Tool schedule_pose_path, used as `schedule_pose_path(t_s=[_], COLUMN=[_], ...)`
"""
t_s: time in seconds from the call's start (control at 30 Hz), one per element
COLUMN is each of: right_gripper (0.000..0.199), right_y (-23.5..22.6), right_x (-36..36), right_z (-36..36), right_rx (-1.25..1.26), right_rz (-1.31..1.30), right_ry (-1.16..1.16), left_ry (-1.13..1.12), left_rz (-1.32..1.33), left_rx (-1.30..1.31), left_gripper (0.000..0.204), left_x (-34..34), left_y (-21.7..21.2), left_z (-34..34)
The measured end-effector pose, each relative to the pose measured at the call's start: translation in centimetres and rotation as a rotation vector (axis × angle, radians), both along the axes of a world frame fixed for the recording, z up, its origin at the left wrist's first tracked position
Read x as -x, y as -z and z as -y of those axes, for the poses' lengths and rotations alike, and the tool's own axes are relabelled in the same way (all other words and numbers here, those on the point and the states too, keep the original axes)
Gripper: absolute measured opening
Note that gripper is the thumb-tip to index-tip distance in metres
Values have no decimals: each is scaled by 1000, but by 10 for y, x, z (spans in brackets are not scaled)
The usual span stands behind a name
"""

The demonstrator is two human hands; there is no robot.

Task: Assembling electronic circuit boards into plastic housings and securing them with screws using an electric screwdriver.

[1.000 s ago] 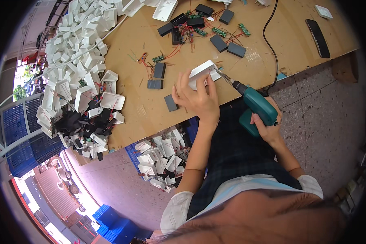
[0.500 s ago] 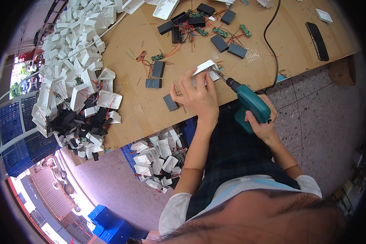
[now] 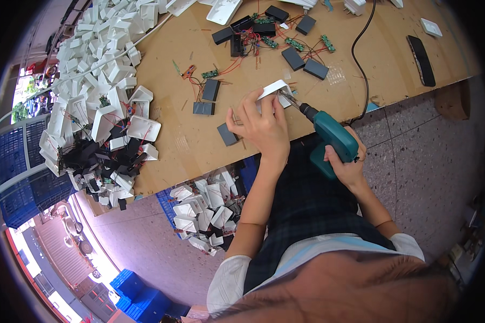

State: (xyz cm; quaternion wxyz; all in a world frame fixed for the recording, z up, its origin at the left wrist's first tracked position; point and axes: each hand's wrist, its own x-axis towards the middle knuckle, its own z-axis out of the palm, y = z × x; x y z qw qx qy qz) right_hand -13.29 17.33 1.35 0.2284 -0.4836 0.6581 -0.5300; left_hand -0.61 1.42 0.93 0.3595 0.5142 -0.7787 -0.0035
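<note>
Tbl. (image 3: 170, 153): tan top, nr. edge rising to R. L end: big heap of wht. housings (image 3: 97, 62); nr. L corner, blk. boxes (image 3: 94, 156) + wires mixed w/ more wht. housings. Far ctr.: cluster of dk. boxes (image 3: 293, 58), grn. PCBs (image 3: 327, 43), red/blk. leads. L of ctr.: 2 dk. grey blocks (image 3: 211, 90), adj.; 3rd blk. (image 3: 227, 134) nr. front edge. R side: blk. cable (image 3: 355, 51), then dk. phone (image 3: 421, 61), wht. sq. plate (image 3: 431, 27) beyond it.

1 o'clock: white plug adapter (image 3: 354, 6) | 2 o'clock: dark phone (image 3: 421, 61) lying flat, small white square piece (image 3: 431, 27) near its far end | 2 to 3 o'clock: brown box (image 3: 451, 101) | 3 o'clock: speckled floor (image 3: 412, 161) with dark joint lines | 7 o'clock: stacked blue crates (image 3: 145, 304) | 8 o'clock: wheeled vehicle (image 3: 84, 246) outdoors in bright light
</note>
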Motion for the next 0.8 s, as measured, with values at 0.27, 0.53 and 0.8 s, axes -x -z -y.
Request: schedule_pose_path(t_s=[0.27, 0.53, 0.8], right_gripper=[22, 23, 28], right_y=[-10, -4, 6], right_x=[-10, -10, -6], right_z=[2, -2, -7], right_rx=[-81, -123, -89], right_rz=[263, 438, 506], right_ry=[99, 78, 29], left_ry=[-1, -1, 3], left_rz=[17, 23, 16], left_rx=[24, 13, 14], left_gripper=[12, 12, 13], left_x=[1, 0, 1], left_y=[3, 3, 3], left_z=[0, 0, 0])
